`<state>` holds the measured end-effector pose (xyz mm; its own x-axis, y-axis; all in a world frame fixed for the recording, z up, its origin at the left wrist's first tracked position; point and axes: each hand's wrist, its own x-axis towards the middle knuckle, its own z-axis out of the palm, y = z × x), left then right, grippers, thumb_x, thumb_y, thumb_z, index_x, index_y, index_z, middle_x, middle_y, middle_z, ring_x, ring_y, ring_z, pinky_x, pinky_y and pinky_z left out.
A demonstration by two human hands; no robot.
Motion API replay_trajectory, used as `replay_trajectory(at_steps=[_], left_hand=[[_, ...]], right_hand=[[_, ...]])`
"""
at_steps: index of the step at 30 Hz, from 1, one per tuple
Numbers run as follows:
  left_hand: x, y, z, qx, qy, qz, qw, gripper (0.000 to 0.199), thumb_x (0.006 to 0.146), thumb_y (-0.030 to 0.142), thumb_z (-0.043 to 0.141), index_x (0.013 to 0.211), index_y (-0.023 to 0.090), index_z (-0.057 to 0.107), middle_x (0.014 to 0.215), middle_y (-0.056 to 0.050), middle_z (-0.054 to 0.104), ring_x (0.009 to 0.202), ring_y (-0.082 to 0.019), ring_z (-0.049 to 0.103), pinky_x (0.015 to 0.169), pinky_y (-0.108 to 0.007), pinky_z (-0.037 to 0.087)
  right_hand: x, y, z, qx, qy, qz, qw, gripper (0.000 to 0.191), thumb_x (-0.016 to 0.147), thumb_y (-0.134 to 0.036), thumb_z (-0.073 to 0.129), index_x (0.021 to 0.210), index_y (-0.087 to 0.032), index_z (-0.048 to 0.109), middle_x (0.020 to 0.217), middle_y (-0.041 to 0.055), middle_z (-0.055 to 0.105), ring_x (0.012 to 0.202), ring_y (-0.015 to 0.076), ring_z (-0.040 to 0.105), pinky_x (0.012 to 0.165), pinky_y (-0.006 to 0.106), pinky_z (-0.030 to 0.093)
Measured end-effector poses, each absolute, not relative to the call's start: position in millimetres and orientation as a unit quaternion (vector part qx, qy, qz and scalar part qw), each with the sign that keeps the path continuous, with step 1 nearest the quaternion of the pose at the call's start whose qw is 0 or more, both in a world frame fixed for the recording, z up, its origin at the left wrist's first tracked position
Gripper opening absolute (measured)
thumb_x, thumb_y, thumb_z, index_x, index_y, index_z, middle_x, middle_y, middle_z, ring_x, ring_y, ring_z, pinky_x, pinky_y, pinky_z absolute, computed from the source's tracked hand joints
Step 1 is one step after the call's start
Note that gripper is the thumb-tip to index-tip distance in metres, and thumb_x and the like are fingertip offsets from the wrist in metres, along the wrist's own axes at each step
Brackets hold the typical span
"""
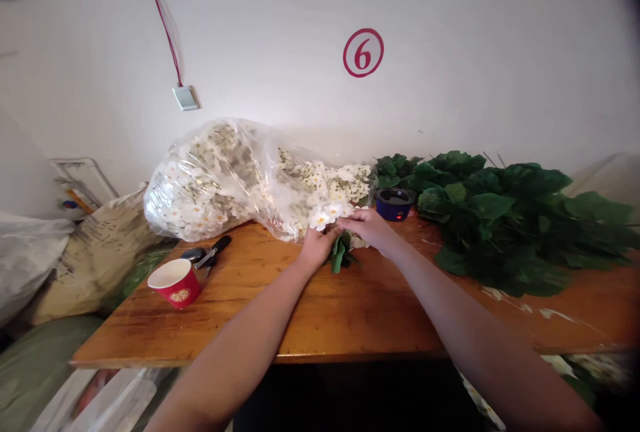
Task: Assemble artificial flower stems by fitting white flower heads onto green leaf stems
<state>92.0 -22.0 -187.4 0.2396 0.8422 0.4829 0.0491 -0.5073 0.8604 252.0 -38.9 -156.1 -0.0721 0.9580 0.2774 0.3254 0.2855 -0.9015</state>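
The left hand (317,249) and right hand (367,229) are both partly closed and meet at a spray of small white flowers with green leaves (330,225). The left hand is curled low on the spray, just above the pointed green leaves. The right hand lies across from the other side, its fingers (353,220) together against the blossoms. Firmness of grip cannot be determined. The spray is held just above a orange-brown varnished wooden table (350,315), near its back edge.

Directly behind the hands, a clear plastic bag stuffed with white flowers (210,182) lies against the wall, with blossoms spilling from its open end. To the right stand a small dark blue round bowl (395,204) and a large heap of dark green broad-leaved stems (500,222). To the left lie black-handled pliers (213,252), just beside a red paper cup with a white rim (175,282), which is tilted on its side.

On the white wall above are a red circled numeral 6 (363,53) and a grey wall plate (186,97) with a red cord (163,19).
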Motion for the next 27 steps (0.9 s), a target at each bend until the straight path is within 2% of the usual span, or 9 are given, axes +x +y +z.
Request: replay_trajectory(at_steps=[3, 7, 10, 14, 17, 20, 23, 27], left_hand=[[93, -19, -189, 0.696, 0.334, 0.547, 0.324, 0.026, 0.079, 0.025, 0.062, 0.104, 0.018, 0.068, 0.11, -0.009, 0.07, 0.113, -0.025, 0.06, 0.104, -0.043, 0.043], [92, -14, -193, 0.74, 0.316, 0.522, 0.281, 0.03, 0.083, 0.021, 0.056, 0.112, 0.019, 0.066, 0.121, -0.01, 0.066, 0.113, -0.024, 0.061, 0.106, -0.042, 0.043], [91, -12, -196, 0.768, 0.313, 0.503, 0.244, 0.03, 0.083, 0.021, 0.056, 0.112, 0.02, 0.066, 0.121, -0.008, 0.067, 0.114, -0.024, 0.061, 0.106, -0.04, 0.044], [90, -14, -195, 0.79, 0.363, 0.449, 0.206, 0.022, 0.082, 0.017, 0.056, 0.1, 0.018, 0.069, 0.109, -0.009, 0.071, 0.102, -0.025, 0.065, 0.098, -0.039, 0.049], [89, -17, -193, 0.788, 0.397, 0.424, 0.202, 0.022, 0.083, 0.017, 0.054, 0.1, 0.017, 0.07, 0.11, -0.011, 0.071, 0.101, -0.026, 0.065, 0.096, -0.041, 0.049], [90, -18, -192, 0.793, 0.411, 0.41, 0.186, 0.028, 0.084, 0.018, 0.054, 0.107, 0.019, 0.069, 0.116, -0.01, 0.069, 0.109, -0.027, 0.062, 0.101, -0.041, 0.045], [91, -17, -192, 0.81, 0.425, 0.374, 0.154, 0.03, 0.084, 0.016, 0.052, 0.107, 0.018, 0.07, 0.113, -0.011, 0.069, 0.109, -0.028, 0.061, 0.101, -0.04, 0.043], [91, -17, -193, 0.816, 0.439, 0.349, 0.139, 0.025, 0.083, 0.017, 0.05, 0.096, 0.016, 0.072, 0.099, -0.012, 0.073, 0.094, -0.026, 0.065, 0.086, -0.036, 0.049]], right_hand=[[254, -35, -160, -0.496, -0.667, 0.301, 0.467, 0.048, 0.065, -0.04, 0.077, 0.107, -0.018, 0.068, 0.098, 0.0068, 0.071, 0.09, 0.0238, 0.066, 0.08, 0.034, 0.052], [258, -35, -162, -0.477, -0.702, 0.259, 0.462, 0.089, 0.056, -0.039, 0.084, 0.135, -0.022, 0.047, 0.129, 0.0119, 0.058, 0.114, 0.0269, 0.058, 0.093, 0.038, 0.048], [258, -43, -156, -0.459, -0.746, 0.208, 0.435, 0.103, 0.053, -0.042, 0.085, 0.143, -0.025, 0.037, 0.138, 0.012, 0.05, 0.123, 0.0285, 0.051, 0.1, 0.041, 0.043], [251, -57, -144, -0.441, -0.793, 0.11, 0.406, 0.084, 0.058, -0.044, 0.082, 0.134, -0.025, 0.051, 0.132, 0.0102, 0.054, 0.12, 0.0277, 0.052, 0.102, 0.04, 0.04], [249, -63, -138, -0.439, -0.805, 0.091, 0.388, 0.07, 0.066, -0.04, 0.077, 0.131, -0.027, 0.055, 0.129, 0.0086, 0.057, 0.116, 0.026, 0.055, 0.099, 0.039, 0.042], [251, -64, -134, -0.446, -0.807, 0.088, 0.377, 0.072, 0.068, -0.037, 0.075, 0.136, -0.03, 0.051, 0.133, 0.0071, 0.057, 0.119, 0.0268, 0.054, 0.1, 0.04, 0.042], [254, -62, -134, -0.451, -0.81, 0.095, 0.363, 0.073, 0.07, -0.032, 0.072, 0.139, -0.032, 0.048, 0.134, 0.0057, 0.057, 0.118, 0.0259, 0.055, 0.099, 0.04, 0.043], [257, -56, -136, -0.464, -0.806, 0.089, 0.357, 0.044, 0.072, -0.029, 0.068, 0.116, -0.024, 0.067, 0.117, 0.0078, 0.067, 0.104, 0.0248, 0.062, 0.091, 0.037, 0.047]])
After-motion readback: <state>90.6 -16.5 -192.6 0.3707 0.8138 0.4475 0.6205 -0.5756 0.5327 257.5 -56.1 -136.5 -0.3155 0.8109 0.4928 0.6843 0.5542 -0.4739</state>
